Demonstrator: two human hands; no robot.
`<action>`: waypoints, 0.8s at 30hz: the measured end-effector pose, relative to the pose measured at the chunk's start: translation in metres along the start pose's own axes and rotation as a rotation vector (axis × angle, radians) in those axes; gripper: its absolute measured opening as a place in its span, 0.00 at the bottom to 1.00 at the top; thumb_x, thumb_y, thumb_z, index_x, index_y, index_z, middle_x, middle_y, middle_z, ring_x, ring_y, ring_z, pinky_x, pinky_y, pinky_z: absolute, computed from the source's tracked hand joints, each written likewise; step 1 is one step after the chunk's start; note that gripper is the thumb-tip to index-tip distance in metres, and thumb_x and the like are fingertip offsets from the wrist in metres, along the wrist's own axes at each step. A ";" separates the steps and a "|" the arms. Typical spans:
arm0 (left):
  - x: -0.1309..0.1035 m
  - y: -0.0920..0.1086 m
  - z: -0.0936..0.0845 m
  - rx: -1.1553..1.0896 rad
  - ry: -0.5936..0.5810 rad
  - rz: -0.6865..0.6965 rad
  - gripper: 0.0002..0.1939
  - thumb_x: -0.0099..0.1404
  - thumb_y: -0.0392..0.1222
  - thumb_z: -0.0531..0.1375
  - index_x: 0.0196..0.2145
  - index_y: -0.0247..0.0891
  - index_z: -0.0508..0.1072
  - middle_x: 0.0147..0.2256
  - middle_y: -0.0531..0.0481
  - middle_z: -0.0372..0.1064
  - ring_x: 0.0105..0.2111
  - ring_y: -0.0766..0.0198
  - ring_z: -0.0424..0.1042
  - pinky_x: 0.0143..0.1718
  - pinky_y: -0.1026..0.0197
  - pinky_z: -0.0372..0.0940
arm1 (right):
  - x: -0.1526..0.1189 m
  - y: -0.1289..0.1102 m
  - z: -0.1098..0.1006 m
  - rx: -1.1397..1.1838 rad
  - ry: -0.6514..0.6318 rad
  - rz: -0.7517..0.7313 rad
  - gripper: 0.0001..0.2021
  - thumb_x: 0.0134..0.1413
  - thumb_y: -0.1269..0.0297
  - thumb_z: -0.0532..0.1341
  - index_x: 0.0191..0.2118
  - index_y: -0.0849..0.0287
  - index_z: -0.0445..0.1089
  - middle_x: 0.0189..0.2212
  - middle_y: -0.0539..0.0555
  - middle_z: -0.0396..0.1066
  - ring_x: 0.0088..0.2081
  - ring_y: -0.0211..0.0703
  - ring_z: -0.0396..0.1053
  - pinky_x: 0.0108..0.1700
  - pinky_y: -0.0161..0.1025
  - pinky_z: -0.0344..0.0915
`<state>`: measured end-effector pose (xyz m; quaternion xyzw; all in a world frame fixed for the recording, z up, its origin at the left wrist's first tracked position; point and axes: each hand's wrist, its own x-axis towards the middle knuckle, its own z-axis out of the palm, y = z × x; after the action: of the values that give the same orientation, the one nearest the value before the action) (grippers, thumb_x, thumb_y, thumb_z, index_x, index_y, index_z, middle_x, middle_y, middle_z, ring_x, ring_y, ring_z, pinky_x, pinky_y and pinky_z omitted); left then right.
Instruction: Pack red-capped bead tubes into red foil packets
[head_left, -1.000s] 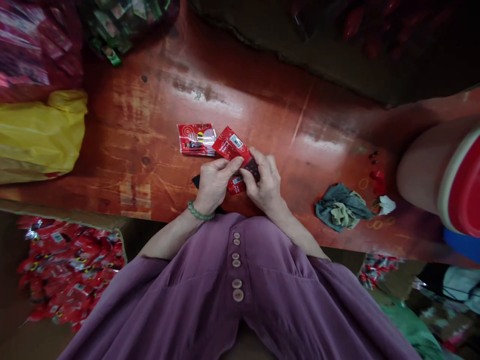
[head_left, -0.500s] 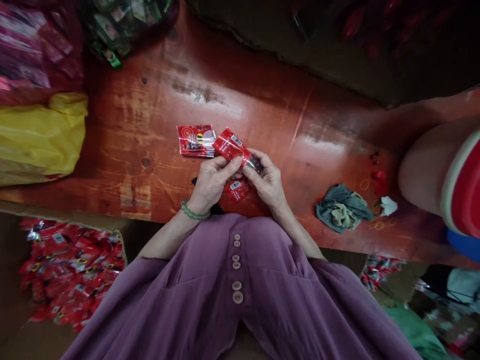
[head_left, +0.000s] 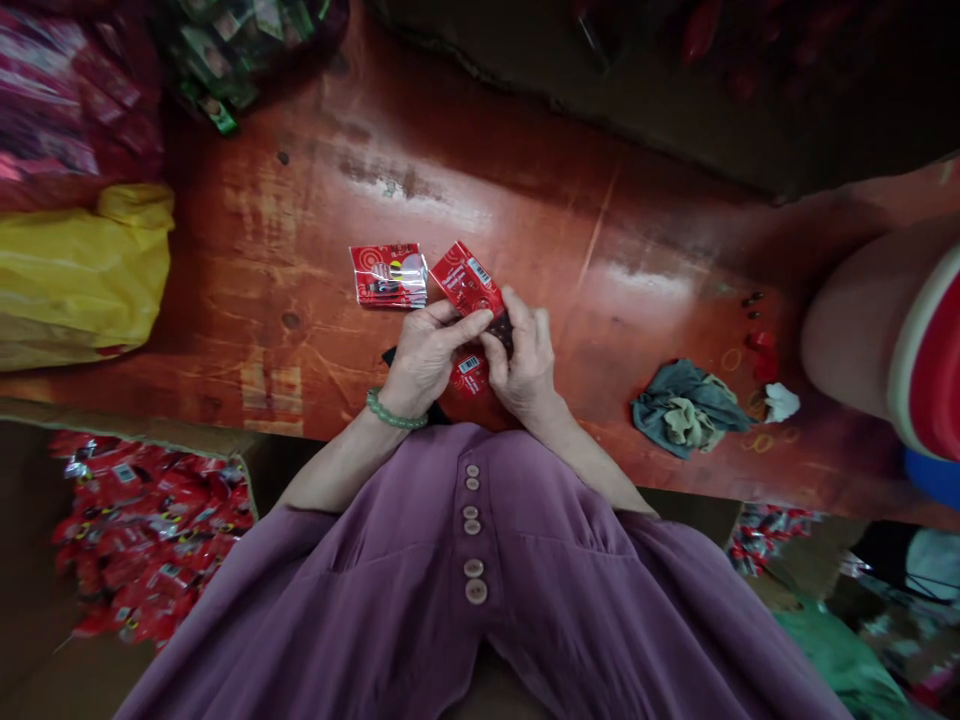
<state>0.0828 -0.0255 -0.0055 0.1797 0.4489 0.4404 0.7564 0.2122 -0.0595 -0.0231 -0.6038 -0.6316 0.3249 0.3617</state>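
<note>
Between my two hands is a red printed packet [head_left: 466, 278] with a barcode and a dark lower part. My left hand [head_left: 426, 352], with a green bead bracelet [head_left: 396, 412] at the wrist, pinches its lower left side. On the right edge, my right hand [head_left: 525, 358] has its fingers closed around the dark end. Another red barcoded packet [head_left: 469, 373] lies below, partly hidden by my hands. To the upper left of my left hand rests a small stack of red packets [head_left: 388, 275].
A yellow bag [head_left: 82, 280] and a pink bag [head_left: 75, 100] stand at left. Below them a carton holds many red packets [head_left: 154, 540]. At right are a crumpled grey-green cloth [head_left: 690, 410] and a pale tub with a red lid [head_left: 847, 330] on the red wooden table [head_left: 525, 190].
The held packet has turned to stand more upright, its barcode shifting right. The fingers of my right hand have moved up along its edge, covering more of the dark part.
</note>
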 end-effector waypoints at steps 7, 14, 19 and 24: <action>-0.004 -0.001 -0.007 0.028 -0.046 -0.060 0.22 0.46 0.57 0.75 0.33 0.39 0.79 0.32 0.50 0.79 0.31 0.65 0.76 0.39 0.61 0.71 | -0.001 -0.005 -0.012 0.237 -0.090 0.098 0.24 0.65 0.52 0.57 0.62 0.54 0.61 0.58 0.58 0.68 0.59 0.50 0.67 0.64 0.52 0.64; -0.009 -0.002 -0.010 0.013 -0.035 -0.031 0.19 0.47 0.55 0.76 0.27 0.37 0.79 0.25 0.54 0.76 0.23 0.71 0.71 0.30 0.65 0.68 | -0.007 -0.009 -0.018 0.117 -0.112 -0.016 0.23 0.69 0.56 0.53 0.65 0.55 0.60 0.55 0.59 0.70 0.55 0.50 0.69 0.61 0.53 0.67; -0.011 -0.013 0.000 -0.003 0.074 0.132 0.18 0.44 0.51 0.77 0.26 0.37 0.79 0.26 0.55 0.76 0.25 0.72 0.70 0.32 0.66 0.68 | -0.014 -0.002 -0.007 -0.089 -0.043 -0.194 0.24 0.70 0.57 0.48 0.67 0.55 0.57 0.55 0.63 0.70 0.54 0.53 0.70 0.60 0.55 0.68; -0.009 -0.019 0.000 0.005 0.033 0.143 0.19 0.47 0.54 0.75 0.29 0.39 0.78 0.29 0.54 0.77 0.29 0.69 0.74 0.36 0.64 0.70 | -0.013 -0.002 -0.005 0.124 -0.032 -0.086 0.24 0.69 0.54 0.52 0.66 0.54 0.57 0.59 0.59 0.69 0.59 0.51 0.69 0.63 0.54 0.67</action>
<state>0.0902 -0.0430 -0.0134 0.2058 0.4486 0.4951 0.7150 0.2155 -0.0728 -0.0199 -0.5472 -0.6413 0.3571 0.4022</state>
